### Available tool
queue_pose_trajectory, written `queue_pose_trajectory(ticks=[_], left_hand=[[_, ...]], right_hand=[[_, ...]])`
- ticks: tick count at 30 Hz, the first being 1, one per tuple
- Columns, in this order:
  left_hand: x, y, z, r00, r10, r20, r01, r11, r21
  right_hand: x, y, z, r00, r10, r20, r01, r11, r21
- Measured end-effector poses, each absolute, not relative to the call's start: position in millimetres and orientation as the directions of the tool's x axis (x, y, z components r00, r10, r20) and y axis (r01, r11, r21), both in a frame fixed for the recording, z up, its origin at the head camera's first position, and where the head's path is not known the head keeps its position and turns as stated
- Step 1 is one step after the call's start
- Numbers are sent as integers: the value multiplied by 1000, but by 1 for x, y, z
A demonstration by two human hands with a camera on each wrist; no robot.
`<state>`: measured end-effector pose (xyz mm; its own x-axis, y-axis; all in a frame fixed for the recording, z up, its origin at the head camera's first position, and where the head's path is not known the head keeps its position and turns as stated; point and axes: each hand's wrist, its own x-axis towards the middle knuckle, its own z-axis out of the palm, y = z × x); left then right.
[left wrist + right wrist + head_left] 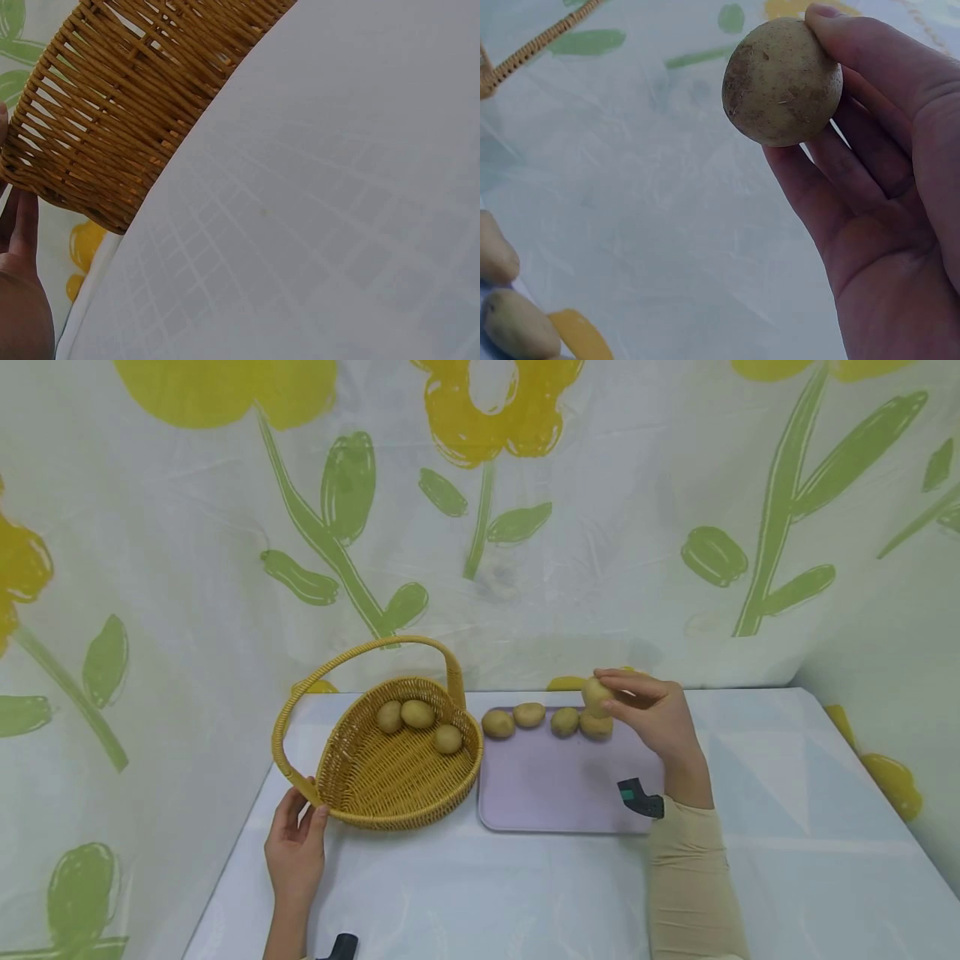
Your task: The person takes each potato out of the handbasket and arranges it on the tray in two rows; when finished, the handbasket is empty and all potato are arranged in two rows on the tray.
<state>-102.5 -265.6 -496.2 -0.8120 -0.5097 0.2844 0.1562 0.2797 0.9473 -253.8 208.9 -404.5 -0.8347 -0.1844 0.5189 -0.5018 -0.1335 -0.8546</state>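
Note:
Raised above the far side of the lilac tray [540, 802], my right hand [660, 714] pinches a potato [596, 697] between thumb and fingers. The right wrist view shows this round potato [780, 82] with brownish patches on its skin. My left hand [296, 847] grips the wicker basket [405, 821] at its near left rim, where the tall handle [360, 652] joins. Three potatoes [417, 714] lie inside the basket toward its far and right sides. In the left wrist view, the left hand [22, 277] is partly cut off beside the woven wall.
Several potatoes [529, 715] lie in a row along the tray's far edge. The tray sits right against the basket's right side. A pale cloth covers the table [487, 902], and a flower-printed curtain [585, 568] hangs behind it.

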Motion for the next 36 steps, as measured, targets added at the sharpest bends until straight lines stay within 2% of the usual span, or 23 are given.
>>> queue_pose_trajectory(ticks=[10,15,19,28,36], left_hand=[[-102,-266,-498,-811,-516,277,133,299,945],[-103,-266,-497,-810,-524,263,121,290,949],[-102,-266,-497,-807,-524,273,164,246,955],[-102,-264,-496,-810,-523,266,149,255,955],[-101,-265,-496,-807,-530,260,134,265,955]], right_hand=[[-249,234,-415,-885,-63,462,-454,-108,-884],[-248,244,-421,-923,16,384,-383,47,-923],[-251,251,-432,-944,54,325,-312,168,-935],[-258,253,-451,-969,81,233,-170,469,-867],[-266,252,-470,-988,74,139,-71,574,-816]])
